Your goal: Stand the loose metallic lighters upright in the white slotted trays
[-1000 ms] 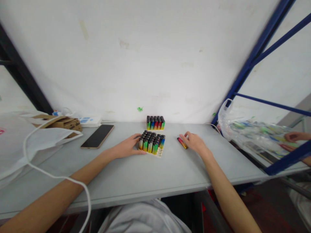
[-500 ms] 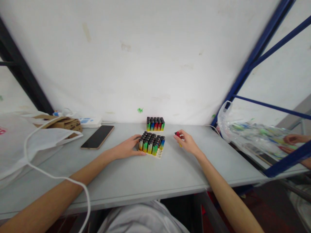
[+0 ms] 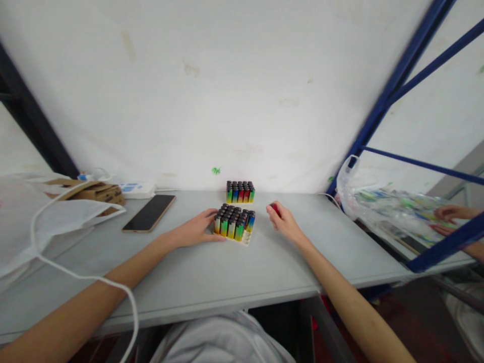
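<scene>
My left hand (image 3: 196, 229) grips the left side of a white tray (image 3: 246, 239), thumb along its front edge and fingers behind. Upright lighters (image 3: 231, 224) with black tops and bright green, yellow, silver and blue bodies fill most of that tray. Several slots at its front right corner hold no lighter. To the right of the tray, my right hand (image 3: 283, 222) is closed around a red lighter (image 3: 277, 208), mostly covered by the fingers. Farther back, a second block of upright lighters (image 3: 240, 192) stands near the wall.
A phone (image 3: 149, 214) lies at left, with a white plastic bag (image 3: 22, 217), a cardboard box (image 3: 100, 194) and a white cable (image 3: 83, 276) beyond. Blue rack posts (image 3: 372, 121) rise at right. Past them, another person's hands (image 3: 451, 214) are over clear plastic packaging (image 3: 397, 201).
My right hand has turned, so its fingers now cover more of the red lighter and its yellow end is hidden. My left hand stays on the tray. The view has shifted slightly.
</scene>
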